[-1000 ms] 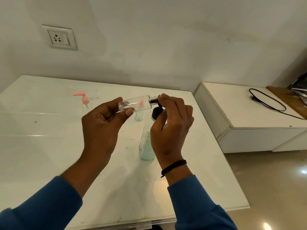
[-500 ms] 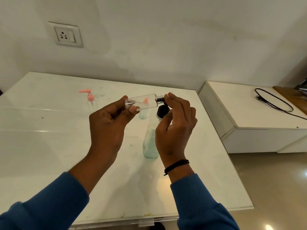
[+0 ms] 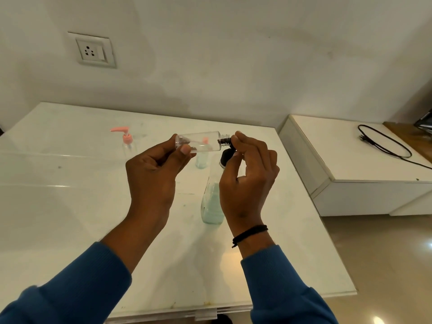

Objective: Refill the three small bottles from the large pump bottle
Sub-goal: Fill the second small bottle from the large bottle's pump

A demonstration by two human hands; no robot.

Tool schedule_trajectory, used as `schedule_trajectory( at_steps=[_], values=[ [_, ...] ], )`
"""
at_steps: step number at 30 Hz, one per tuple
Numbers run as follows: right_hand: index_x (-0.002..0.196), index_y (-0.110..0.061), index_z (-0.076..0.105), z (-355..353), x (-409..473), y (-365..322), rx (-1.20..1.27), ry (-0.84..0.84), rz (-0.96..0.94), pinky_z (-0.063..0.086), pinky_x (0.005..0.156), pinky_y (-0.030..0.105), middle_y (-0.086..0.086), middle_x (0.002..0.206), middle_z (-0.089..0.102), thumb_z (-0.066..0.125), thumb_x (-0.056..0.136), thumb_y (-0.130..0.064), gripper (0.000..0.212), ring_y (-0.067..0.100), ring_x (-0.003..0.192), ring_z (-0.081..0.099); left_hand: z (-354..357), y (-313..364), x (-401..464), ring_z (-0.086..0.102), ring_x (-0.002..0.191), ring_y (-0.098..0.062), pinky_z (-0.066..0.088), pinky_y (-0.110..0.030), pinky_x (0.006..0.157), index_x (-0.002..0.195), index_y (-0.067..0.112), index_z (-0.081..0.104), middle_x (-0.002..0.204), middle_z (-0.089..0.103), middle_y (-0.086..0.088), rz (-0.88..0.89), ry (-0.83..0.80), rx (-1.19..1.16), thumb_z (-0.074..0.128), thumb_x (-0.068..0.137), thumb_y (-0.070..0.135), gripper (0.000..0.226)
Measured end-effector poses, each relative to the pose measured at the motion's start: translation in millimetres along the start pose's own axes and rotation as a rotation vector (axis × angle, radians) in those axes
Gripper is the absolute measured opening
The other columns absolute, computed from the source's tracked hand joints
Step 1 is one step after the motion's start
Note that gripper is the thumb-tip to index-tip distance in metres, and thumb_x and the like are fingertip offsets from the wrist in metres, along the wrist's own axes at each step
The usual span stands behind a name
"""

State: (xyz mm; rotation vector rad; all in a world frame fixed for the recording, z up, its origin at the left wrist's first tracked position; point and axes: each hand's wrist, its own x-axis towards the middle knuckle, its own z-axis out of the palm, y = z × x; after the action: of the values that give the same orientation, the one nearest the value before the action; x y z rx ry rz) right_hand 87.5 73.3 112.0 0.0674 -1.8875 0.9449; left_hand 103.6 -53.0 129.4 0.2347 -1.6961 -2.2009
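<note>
My left hand (image 3: 152,174) holds a small clear bottle (image 3: 198,144) on its side above the table, gripping its base between thumb and fingers. My right hand (image 3: 247,174) pinches the dark threaded neck (image 3: 225,139) at the bottle's right end; whether a cap sits under the fingertips is hidden. Behind my right hand stands the large bottle (image 3: 211,206) with pale teal liquid and a black top (image 3: 225,157). A small bottle with a pink pump (image 3: 127,141) stands at the back left. Another small bottle (image 3: 201,160) with teal liquid stands behind the held one.
The white glass-topped table (image 3: 70,206) runs to a front edge near my sleeves and a right edge beside a drop to the floor. A low white cabinet (image 3: 350,174) with a black cable (image 3: 383,143) is at the right. A wall socket (image 3: 93,51) is above.
Both hands keep the same hold on the small bottle. My right fingertips have shifted a little at the neck, and more of the thread shows now.
</note>
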Motion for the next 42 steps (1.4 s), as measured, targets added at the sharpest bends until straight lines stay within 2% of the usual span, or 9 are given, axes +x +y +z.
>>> schedule_trajectory(
  at_steps=[5, 10, 16, 21, 27, 32, 37, 42],
  values=[
    [0.104, -0.014, 0.073, -2.5, 6.5, 0.3, -0.029, -0.012, -0.004, 0.035, 0.079, 0.026, -0.004, 0.108, 0.072, 0.056, 0.089, -0.007, 0.023, 0.010, 0.097, 0.054, 3.7, 1.1, -2.7, 0.074, 0.099, -0.014, 0.058, -0.034, 0.095, 0.117, 0.009, 0.074, 0.104, 0.078, 0.001, -0.001, 0.005, -0.014, 0.072, 0.089, 0.014, 0.029],
    [0.109, -0.012, 0.075, -3.0, 4.5, 1.8, -0.025, -0.004, -0.016, 0.036, 0.081, 0.024, 0.000, 0.112, 0.074, 0.049, 0.093, -0.015, 0.030, 0.014, 0.099, 0.058, 3.7, 0.2, -2.1, 0.074, 0.098, -0.018, 0.058, -0.033, 0.093, 0.114, 0.008, 0.074, 0.102, 0.078, 0.000, -0.022, 0.014, -0.052, 0.072, 0.089, 0.010, 0.025],
    [0.107, -0.013, 0.073, -0.5, 4.3, 1.3, -0.026, -0.033, -0.006, 0.038, 0.079, 0.027, -0.002, 0.111, 0.072, 0.054, 0.090, -0.007, 0.026, 0.011, 0.098, 0.055, 1.3, -1.0, -0.9, 0.074, 0.099, -0.019, 0.057, -0.038, 0.096, 0.114, 0.009, 0.075, 0.103, 0.078, -0.002, -0.037, 0.013, -0.042, 0.072, 0.089, 0.010, 0.025],
    [0.112, -0.011, 0.074, -3.2, 4.8, 3.0, -0.026, -0.014, -0.022, 0.037, 0.081, 0.024, 0.000, 0.112, 0.073, 0.049, 0.092, -0.015, 0.032, 0.013, 0.099, 0.058, 3.9, 0.5, -1.9, 0.074, 0.099, -0.020, 0.057, -0.040, 0.096, 0.114, 0.009, 0.074, 0.103, 0.078, -0.002, -0.039, 0.021, -0.046, 0.073, 0.088, 0.012, 0.026],
    [0.107, -0.011, 0.075, -0.1, 2.6, 2.8, -0.014, -0.013, -0.028, 0.037, 0.082, 0.025, -0.001, 0.112, 0.073, 0.048, 0.092, -0.012, 0.031, 0.003, 0.102, 0.052, 1.1, 1.0, -2.1, 0.075, 0.099, -0.020, 0.057, -0.042, 0.097, 0.114, 0.011, 0.075, 0.102, 0.078, -0.001, -0.040, 0.019, -0.031, 0.073, 0.088, 0.014, 0.026],
    [0.105, -0.013, 0.074, -1.8, 7.0, 4.0, -0.028, -0.012, -0.027, 0.037, 0.079, 0.028, -0.002, 0.109, 0.072, 0.048, 0.091, -0.012, 0.030, 0.010, 0.099, 0.055, 4.3, 0.4, -3.1, 0.075, 0.097, -0.020, 0.057, -0.042, 0.097, 0.109, 0.017, 0.076, 0.100, 0.079, 0.001, -0.040, 0.025, -0.026, 0.074, 0.086, 0.016, 0.023],
    [0.108, -0.012, 0.075, -1.2, 2.0, 6.7, -0.034, -0.030, -0.035, 0.039, 0.081, 0.029, -0.002, 0.112, 0.072, 0.047, 0.093, -0.011, 0.031, 0.010, 0.101, 0.056, 2.3, 0.2, -2.1, 0.075, 0.098, -0.019, 0.057, -0.040, 0.096, 0.114, 0.011, 0.074, 0.101, 0.078, 0.000, -0.045, 0.030, -0.021, 0.074, 0.087, 0.013, 0.027],
    [0.103, -0.012, 0.075, -4.0, 8.6, 1.7, -0.022, -0.017, -0.034, 0.037, 0.080, 0.029, -0.002, 0.108, 0.073, 0.047, 0.093, -0.014, 0.030, 0.014, 0.099, 0.058, 3.2, 0.1, -3.4, 0.075, 0.098, -0.015, 0.058, -0.033, 0.093, 0.115, 0.014, 0.074, 0.101, 0.078, 0.006, -0.035, 0.012, -0.004, 0.073, 0.087, 0.014, 0.028]
  ],
)
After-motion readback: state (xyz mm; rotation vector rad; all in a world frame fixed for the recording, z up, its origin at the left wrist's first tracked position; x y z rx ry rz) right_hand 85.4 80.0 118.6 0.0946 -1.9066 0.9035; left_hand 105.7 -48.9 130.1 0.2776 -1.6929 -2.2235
